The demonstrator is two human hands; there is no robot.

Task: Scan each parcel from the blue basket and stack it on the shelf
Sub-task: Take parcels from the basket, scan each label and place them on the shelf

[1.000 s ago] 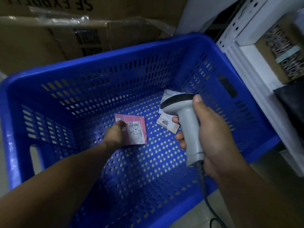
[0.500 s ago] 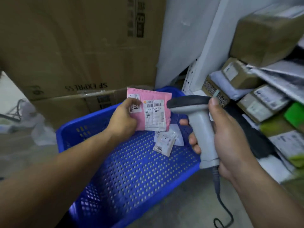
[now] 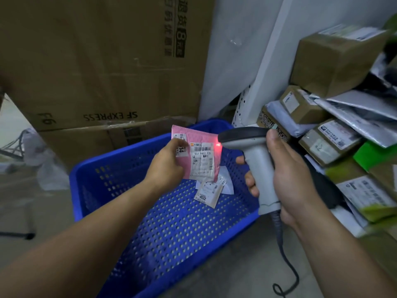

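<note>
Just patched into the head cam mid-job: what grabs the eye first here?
At centre, the left hand holds up a pink parcel, and a red glow falls on its label from the scanner gripped in the right hand. Below them sits the blue basket, with a small white parcel on its floor. At right, the shelf is crammed with boxes and mailers.
</note>
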